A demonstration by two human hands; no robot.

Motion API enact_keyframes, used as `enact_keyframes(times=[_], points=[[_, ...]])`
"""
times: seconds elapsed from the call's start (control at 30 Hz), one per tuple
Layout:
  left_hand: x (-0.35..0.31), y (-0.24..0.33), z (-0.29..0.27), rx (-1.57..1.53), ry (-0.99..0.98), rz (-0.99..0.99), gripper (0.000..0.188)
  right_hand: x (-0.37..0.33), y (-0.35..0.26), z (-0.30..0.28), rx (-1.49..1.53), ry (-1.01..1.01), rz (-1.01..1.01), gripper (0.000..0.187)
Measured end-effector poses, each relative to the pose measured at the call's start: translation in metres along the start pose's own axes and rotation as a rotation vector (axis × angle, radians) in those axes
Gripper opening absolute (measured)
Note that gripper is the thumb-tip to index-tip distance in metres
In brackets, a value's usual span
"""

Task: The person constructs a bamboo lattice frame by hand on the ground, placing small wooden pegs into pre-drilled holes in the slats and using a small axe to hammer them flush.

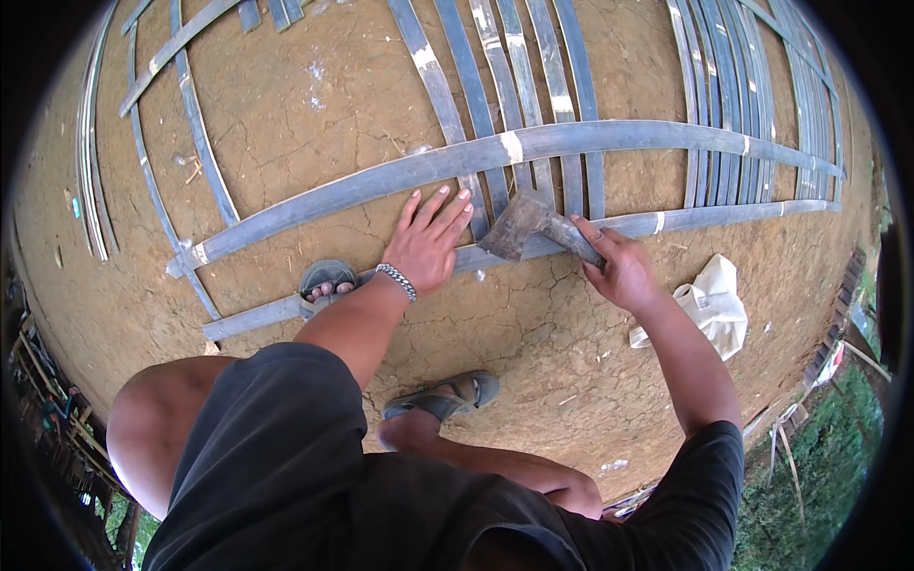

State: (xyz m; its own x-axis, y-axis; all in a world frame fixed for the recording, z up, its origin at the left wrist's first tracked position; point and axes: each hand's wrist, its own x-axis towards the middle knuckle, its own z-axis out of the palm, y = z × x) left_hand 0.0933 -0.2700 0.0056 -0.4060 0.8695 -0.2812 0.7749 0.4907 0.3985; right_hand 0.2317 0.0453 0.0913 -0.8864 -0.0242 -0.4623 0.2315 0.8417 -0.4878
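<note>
My left hand [428, 243] lies flat, fingers spread, on a long grey bamboo strip [724, 217] that runs across the dried mud floor. A metal bracelet [397, 280] circles that wrist. My right hand [619, 266] grips the handle of a broad-bladed hatchet [519, 226], whose blade rests on the same strip just right of my left fingers. A second, wider bamboo strip [381, 181] lies parallel just beyond. My left foot in a grey sandal [327, 283] stands on the near strip's left part.
Several more bamboo strips [495, 86] lie lengthwise under the crosswise ones, with bundles at the far right [752, 105] and far left [90, 162]. A white cloth [714, 305] lies by my right forearm. My right foot's sandal [447, 395] is on cracked earth near the platform edge.
</note>
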Motion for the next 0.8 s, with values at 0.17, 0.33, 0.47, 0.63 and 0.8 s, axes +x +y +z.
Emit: enact_keyframes(times=[0.17,0.33,0.47,0.63,0.8], points=[[0.000,0.000,0.001,0.001,-0.004,-0.012,0.072,0.001,-0.008,-0.014,-0.189,0.064,-0.235,0.081],[0.000,-0.001,0.002,-0.007,0.007,-0.003,0.072,0.002,-0.014,-0.016,-0.114,0.024,-0.107,0.080],[0.001,0.000,0.002,-0.009,0.004,-0.003,0.073,-0.007,-0.002,-0.008,0.142,-0.055,0.329,0.075],[0.000,-0.002,0.002,-0.052,0.009,-0.006,0.073,-0.042,-0.003,0.006,0.955,-0.198,0.547,0.062],[0.000,-0.001,0.003,-0.123,0.056,0.007,0.072,-0.034,-0.014,-0.002,0.721,-0.291,0.417,0.059]])
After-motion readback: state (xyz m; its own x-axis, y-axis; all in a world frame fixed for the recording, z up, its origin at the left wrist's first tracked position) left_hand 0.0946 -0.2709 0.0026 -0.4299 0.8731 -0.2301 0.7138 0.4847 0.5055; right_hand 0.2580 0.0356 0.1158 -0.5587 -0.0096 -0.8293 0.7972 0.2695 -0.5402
